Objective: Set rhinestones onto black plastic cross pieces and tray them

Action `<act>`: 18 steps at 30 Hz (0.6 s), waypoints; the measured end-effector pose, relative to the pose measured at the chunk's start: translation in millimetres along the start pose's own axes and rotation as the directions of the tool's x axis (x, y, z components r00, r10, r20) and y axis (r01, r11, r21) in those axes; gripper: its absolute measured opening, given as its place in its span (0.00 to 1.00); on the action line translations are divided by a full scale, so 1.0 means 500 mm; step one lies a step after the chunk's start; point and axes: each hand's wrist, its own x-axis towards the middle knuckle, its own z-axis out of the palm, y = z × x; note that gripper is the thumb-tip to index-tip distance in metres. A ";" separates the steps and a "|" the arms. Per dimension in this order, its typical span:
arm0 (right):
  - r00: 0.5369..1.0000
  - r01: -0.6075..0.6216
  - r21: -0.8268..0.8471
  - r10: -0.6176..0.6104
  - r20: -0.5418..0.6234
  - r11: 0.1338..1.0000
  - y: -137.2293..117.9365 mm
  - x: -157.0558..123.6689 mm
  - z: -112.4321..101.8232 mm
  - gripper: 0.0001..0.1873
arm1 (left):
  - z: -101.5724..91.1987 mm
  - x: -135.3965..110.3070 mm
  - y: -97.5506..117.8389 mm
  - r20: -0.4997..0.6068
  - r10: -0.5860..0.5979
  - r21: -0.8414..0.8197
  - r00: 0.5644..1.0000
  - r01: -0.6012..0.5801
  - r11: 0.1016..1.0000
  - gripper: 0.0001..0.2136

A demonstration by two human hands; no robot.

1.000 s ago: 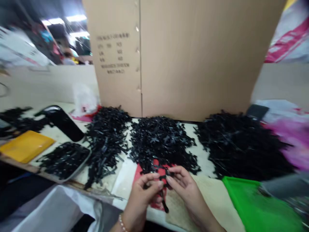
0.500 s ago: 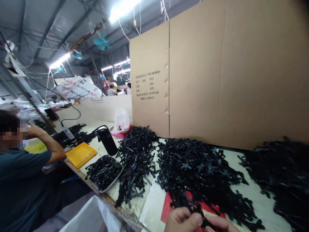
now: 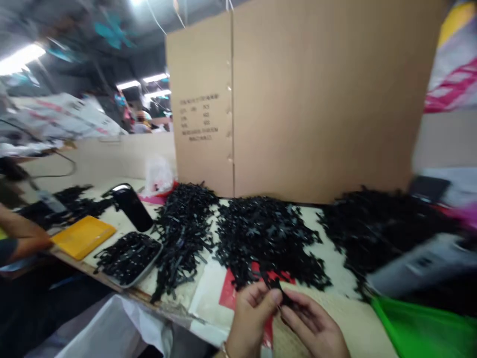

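I logged: left hand (image 3: 249, 318), thumb and fingers pinched shut on a small black part (image 3: 282, 297). Right hand (image 3: 316, 330), fingers gripping the same part's other end. The part was held above the red sheet (image 3: 228, 294), near the middle pile (image 3: 264, 236).

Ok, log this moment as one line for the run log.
left hand: pinches black strip | right hand: pinches same strip | behind: black strip piles | right: green tray

Heaps of black parts (image 3: 264, 238): apparently four. Trays, three: yellow tray (image 3: 82, 236), grey tray (image 3: 148, 267), green tray (image 3: 421, 328). Cardboard panel (image 3: 316, 99): one. Black bottle (image 3: 130, 206): one.
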 end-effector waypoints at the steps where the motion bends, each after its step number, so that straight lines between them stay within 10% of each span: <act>1: 0.999 0.047 -0.018 -0.047 0.011 0.999 0.000 -0.005 -0.001 0.36 | 0.003 -0.007 0.006 0.016 -0.036 0.021 0.999 0.035 0.999 0.20; 5: 0.954 0.291 -0.287 -0.254 0.158 0.913 -0.011 -0.033 -0.014 0.31 | 0.010 -0.014 0.027 -0.016 -0.145 0.076 0.989 0.146 0.986 0.22; 7: 0.849 0.508 -0.496 -0.508 0.149 0.704 -0.029 -0.043 -0.038 0.30 | 0.014 -0.005 0.036 -0.048 -0.203 0.098 0.978 0.206 0.974 0.23; 10: 0.494 0.587 -0.690 -0.863 -0.108 0.423 -0.073 -0.045 -0.107 0.27 | 0.026 0.009 0.042 -0.093 -0.260 0.140 0.961 0.271 0.952 0.24; 13: 0.194 0.569 -0.692 -0.890 -0.412 0.445 -0.125 -0.028 -0.187 0.30 | 0.044 0.017 0.038 -0.063 -0.349 0.192 0.935 0.354 0.915 0.20; 15: 0.227 0.580 -0.638 -0.852 -0.472 0.507 -0.152 -0.008 -0.225 0.36 | 0.058 0.019 0.028 0.014 -0.417 0.248 0.909 0.401 0.882 0.18; 18: 0.508 0.590 -0.503 -0.774 -0.377 0.632 -0.179 0.022 -0.253 0.42 | 0.083 0.023 0.007 0.134 -0.484 0.334 0.864 0.421 0.843 0.17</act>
